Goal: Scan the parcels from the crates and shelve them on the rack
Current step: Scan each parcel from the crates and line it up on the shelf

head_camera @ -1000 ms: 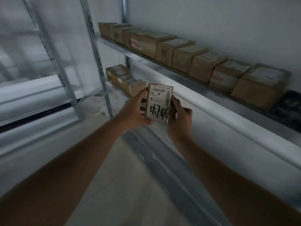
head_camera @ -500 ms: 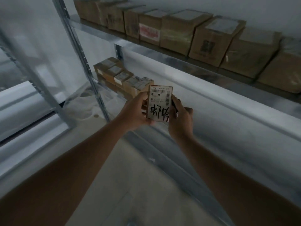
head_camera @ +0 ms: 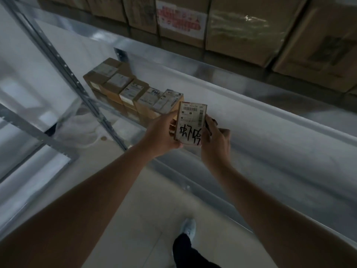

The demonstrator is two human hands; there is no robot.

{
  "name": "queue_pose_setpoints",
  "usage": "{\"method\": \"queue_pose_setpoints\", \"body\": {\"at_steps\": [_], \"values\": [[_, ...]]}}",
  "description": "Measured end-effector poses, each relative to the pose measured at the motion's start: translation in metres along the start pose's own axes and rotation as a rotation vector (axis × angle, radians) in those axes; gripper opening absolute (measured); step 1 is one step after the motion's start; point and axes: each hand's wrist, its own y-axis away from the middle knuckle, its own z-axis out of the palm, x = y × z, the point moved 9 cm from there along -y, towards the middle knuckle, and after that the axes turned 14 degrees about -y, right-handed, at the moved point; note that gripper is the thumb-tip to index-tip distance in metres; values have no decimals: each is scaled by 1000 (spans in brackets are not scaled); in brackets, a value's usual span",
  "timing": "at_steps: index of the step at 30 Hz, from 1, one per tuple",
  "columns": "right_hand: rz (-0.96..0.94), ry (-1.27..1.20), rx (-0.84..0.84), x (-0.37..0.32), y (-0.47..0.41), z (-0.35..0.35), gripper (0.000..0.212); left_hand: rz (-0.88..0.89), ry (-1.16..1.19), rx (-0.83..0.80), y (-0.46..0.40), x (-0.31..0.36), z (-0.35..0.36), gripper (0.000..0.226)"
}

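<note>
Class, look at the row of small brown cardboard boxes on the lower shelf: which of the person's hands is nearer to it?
Left. The left hand sits just below the row of small brown cardboard boxes; the right hand lies beyond the held parcel, farther away.

Upper shelf boxes point(head_camera: 241, 26): tops cut by frame top edge; printing blurred, red-on-white label unreadable. Parcel point(head_camera: 191, 123) centre frame: lower L edge behind left hand point(head_camera: 164, 136), R edge behind right hand point(head_camera: 216, 142) fingers; barcode digits too small, black scrawl not legible. Dark item behind right hand, mostly hidden, can't ID. Row of small parcels point(head_camera: 133, 93) mid-left: labels too blurred to read, lower tier partly behind rack upright point(head_camera: 63, 64). Shoe point(head_camera: 189, 228) bottom centre blurred; leg cut by bottom edge.
</note>
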Motion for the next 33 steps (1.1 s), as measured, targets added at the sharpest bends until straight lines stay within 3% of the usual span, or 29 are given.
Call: {"method": "queue_pose_setpoints", "body": {"at_steps": [11, 24, 33], "values": [[150, 68, 7, 32, -81, 52, 46, 24, -85, -112, -86, -41, 17, 81], [316, 71, 127, 62, -68, 59, 47, 241, -460, -213, -121, -51, 36, 106], [414, 120, 119, 73, -67, 78, 46, 386, -604, -224, -129, -63, 49, 98]]}}
